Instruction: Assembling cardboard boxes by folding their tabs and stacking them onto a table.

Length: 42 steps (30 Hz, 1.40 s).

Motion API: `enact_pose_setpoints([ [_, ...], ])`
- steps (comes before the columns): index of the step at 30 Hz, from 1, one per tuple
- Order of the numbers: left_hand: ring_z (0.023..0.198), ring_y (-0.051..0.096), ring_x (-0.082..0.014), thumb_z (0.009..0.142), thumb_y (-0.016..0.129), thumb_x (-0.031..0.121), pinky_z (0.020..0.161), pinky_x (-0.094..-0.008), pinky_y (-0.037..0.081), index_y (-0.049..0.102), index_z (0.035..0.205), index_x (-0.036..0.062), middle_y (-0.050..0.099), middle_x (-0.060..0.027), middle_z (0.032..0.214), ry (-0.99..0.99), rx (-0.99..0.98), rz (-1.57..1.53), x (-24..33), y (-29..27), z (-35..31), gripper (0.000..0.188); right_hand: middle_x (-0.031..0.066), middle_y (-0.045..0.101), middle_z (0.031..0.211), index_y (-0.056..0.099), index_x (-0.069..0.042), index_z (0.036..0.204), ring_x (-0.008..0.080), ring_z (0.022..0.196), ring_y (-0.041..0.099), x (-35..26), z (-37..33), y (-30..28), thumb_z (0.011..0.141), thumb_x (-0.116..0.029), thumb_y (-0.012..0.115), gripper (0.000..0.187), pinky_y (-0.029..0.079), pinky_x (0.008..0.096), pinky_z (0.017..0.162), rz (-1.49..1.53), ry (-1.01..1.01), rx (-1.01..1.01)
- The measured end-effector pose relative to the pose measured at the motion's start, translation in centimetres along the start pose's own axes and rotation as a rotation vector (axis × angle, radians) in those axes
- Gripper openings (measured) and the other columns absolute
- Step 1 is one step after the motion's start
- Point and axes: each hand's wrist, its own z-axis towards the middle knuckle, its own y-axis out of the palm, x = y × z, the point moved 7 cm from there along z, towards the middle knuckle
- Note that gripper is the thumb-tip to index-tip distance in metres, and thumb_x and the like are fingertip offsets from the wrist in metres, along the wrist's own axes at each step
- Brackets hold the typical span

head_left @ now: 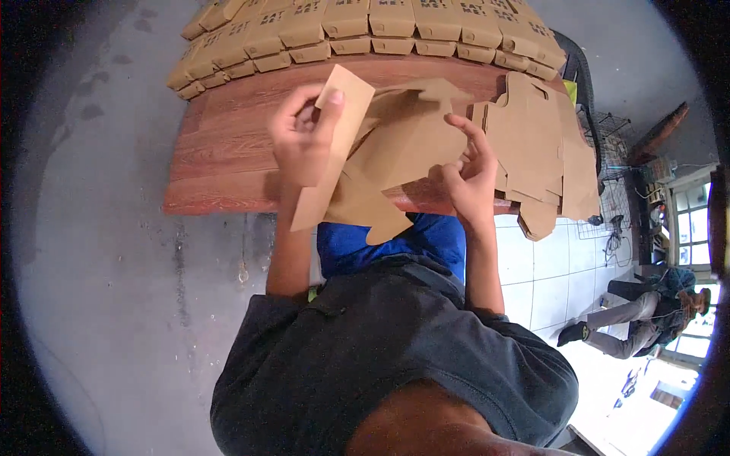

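A brown cardboard box blank (417, 144), partly folded, is held up over the near edge of the table. My left hand (306, 140) grips its raised left panel, with the thumb on the face and the fingers curled behind. A pointed flap of the blank hangs down past the table edge, above my lap. My right hand (475, 171) is at the blank's right side, index finger raised and thumb apart from it. Whether its fingertips touch the cardboard is hard to make out.
On the reddish wood-grain table (228, 144), rows of folded cardboard boxes (391, 23) line the far side. A pile of flat box blanks (536, 144) lies at the right, overhanging the near edge. A black chair (582, 83) stands behind it. Another person (646, 315) sits far right.
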Motion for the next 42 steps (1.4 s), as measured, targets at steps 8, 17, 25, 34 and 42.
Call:
enact_pose_setpoints([
  [8,0.083,0.063,-0.0068,0.093,0.074,0.011,0.075,-0.0235,0.051,0.07,0.103,0.0008,0.071,-0.0032,0.09,0.098,-0.252,0.276,6.8,-1.7,5.6,0.015,0.0192,0.052,0.146,0.042,0.001,0.148,0.0291,0.12,0.065,-3.3,-2.4,0.4,0.082,0.007,0.058,0.069,0.058,0.0343,0.089,-0.011,-0.029,-0.258],
  [17,0.079,0.054,-0.0034,0.099,0.068,0.015,0.068,-0.0215,0.045,0.062,0.1,0.0051,0.062,0.0028,0.086,0.22,-0.197,0.296,6.9,2.2,4.7,0.012,0.0205,0.049,0.136,0.028,-0.007,0.146,0.0296,0.122,0.056,-3.8,2.3,4.7,0.077,-0.004,0.076,0.084,0.049,0.0396,0.1,0.119,-0.226,0.145],
  [25,0.079,0.056,-0.0035,0.096,0.071,0.013,0.067,-0.0211,0.047,0.066,0.1,0.0031,0.065,0.0021,0.088,0.535,0.249,0.163,7.2,-4.3,8.0,0.012,0.0179,0.06,0.115,0.053,-0.003,0.115,0.0376,0.106,0.064,-8.6,0.0,7.5,0.073,-0.002,0.066,0.044,0.053,0.0402,0.088,-0.336,-0.437,-0.22],
  [34,0.071,0.059,-0.0041,0.095,0.074,0.014,0.06,-0.0199,0.048,0.069,0.103,0.0012,0.07,-0.0019,0.087,0.363,-0.043,-0.151,2.8,-0.1,8.2,0.016,0.0202,0.069,0.107,0.061,-0.003,0.116,0.0309,0.095,0.07,-9.1,6.8,5.9,0.073,-0.008,0.083,0.048,0.054,0.0398,0.082,-0.394,-0.499,0.054],
  [42,0.075,0.065,-0.0086,0.086,0.082,0.011,0.066,-0.0206,0.052,0.074,0.098,-0.0009,0.07,-0.0029,0.086,0.187,-0.009,-0.237,2.3,1.5,8.4,0.019,0.0144,0.072,0.099,0.075,-0.004,0.1,0.0362,0.091,0.068,-9.3,7.4,7.3,0.07,0.005,0.069,0.032,0.055,0.0425,0.082,-0.619,-0.73,-0.102],
])
